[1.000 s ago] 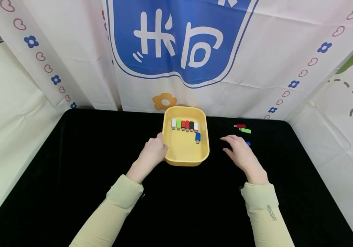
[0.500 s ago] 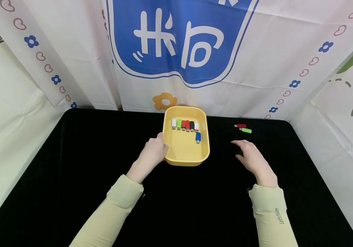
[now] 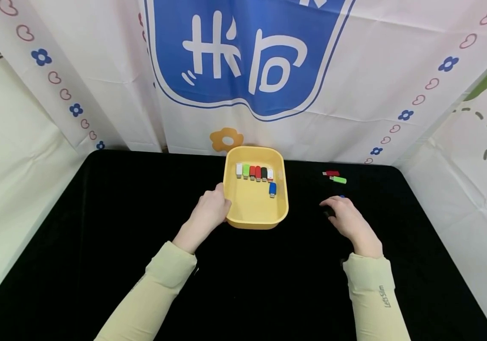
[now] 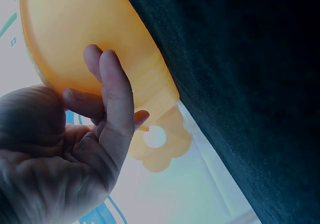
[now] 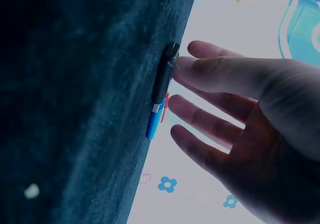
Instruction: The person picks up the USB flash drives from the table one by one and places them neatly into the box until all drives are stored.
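My left hand [image 3: 210, 206] grips the left rim of a yellow plastic tub [image 3: 257, 224]; in the left wrist view, fingers lie against the tub's wall [image 4: 125, 14]. Inside the tub, several USB sticks stand in a row, including a white one [image 3: 238, 170], a green one [image 3: 246, 171] and a black one [image 3: 264, 174]. A blue USB stick [image 3: 272, 190] lies just below the row. Right of the tub, my right hand [image 3: 347, 220] hovers over a black USB stick [image 5: 163, 77] on the table, thumb tip right at its side, fingers loosely extended.
Behind my right hand lie a blue USB stick [image 5: 153, 122], a red one [image 3: 331, 173] and a green one [image 3: 338, 180]. Black cloth covers the table [image 3: 98, 246]. A printed white curtain [image 3: 333, 137] hangs at the back edge, behind the tub.
My right hand has moved right, away from the tub, and come down at the black USB stick. My left hand and the tub have stayed put.
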`<action>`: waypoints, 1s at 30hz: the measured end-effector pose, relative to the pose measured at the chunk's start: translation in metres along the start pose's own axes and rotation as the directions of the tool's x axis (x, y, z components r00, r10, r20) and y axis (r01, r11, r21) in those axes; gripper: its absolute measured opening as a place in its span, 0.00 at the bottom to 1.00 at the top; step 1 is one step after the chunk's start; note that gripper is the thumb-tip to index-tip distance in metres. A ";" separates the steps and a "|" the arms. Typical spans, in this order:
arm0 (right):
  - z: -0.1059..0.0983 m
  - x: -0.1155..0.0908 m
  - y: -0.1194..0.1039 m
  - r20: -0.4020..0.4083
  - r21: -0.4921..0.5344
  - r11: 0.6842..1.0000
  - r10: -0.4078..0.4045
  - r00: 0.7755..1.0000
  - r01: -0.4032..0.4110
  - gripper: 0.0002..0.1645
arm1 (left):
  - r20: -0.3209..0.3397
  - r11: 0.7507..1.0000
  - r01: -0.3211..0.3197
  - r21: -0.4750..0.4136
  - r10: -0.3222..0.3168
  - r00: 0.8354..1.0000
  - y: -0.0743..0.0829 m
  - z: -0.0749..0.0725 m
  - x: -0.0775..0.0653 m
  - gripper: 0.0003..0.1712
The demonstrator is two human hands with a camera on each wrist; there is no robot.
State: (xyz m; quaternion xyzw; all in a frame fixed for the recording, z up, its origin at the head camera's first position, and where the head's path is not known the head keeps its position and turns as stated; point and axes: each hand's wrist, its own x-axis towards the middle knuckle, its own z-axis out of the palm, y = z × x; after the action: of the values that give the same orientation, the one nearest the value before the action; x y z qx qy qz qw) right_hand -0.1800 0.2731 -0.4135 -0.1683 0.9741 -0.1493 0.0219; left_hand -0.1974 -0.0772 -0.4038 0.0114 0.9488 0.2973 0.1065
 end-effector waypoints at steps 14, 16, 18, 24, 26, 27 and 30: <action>0.000 -0.002 0.002 0.011 -0.029 0.999 0.038 0.999 -0.038 0.15 | -0.002 1.000 -0.005 0.004 0.005 1.000 -0.001 -0.001 0.000 0.19; 0.000 -0.002 0.002 0.007 -0.032 0.999 0.041 0.999 -0.041 0.14 | -0.003 1.000 -0.004 0.003 0.004 1.000 -0.001 -0.001 -0.001 0.19; 0.000 -0.002 0.002 0.005 -0.029 0.999 0.046 0.999 -0.046 0.13 | -0.003 1.000 -0.003 0.000 0.003 1.000 -0.001 -0.001 -0.001 0.19; -0.001 -0.005 0.004 0.015 0.002 0.998 0.066 0.998 -0.066 0.11 | -0.001 1.000 0.000 0.001 0.000 1.000 -0.001 -0.001 -0.001 0.18; -0.001 -0.005 0.004 0.023 0.009 0.997 0.076 0.997 -0.076 0.10 | 0.001 1.000 0.003 -0.002 -0.003 1.000 -0.001 -0.001 -0.001 0.18; -0.002 -0.005 0.004 0.029 0.015 0.996 0.083 0.996 -0.083 0.09 | 0.002 1.000 0.004 -0.004 -0.004 1.000 -0.001 -0.001 -0.001 0.18; -0.003 -0.004 0.004 0.067 0.035 0.992 0.119 0.991 -0.122 0.08 | -0.001 1.000 0.005 -0.009 -0.005 1.000 -0.001 -0.001 -0.002 0.18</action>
State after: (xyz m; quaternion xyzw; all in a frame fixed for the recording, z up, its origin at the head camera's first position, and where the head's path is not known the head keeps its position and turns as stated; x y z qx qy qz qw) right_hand -0.1781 0.2790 -0.4114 -0.1134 0.9782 -0.1614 0.0656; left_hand -0.1959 -0.0791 -0.4029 0.0084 0.9475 0.3014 0.1067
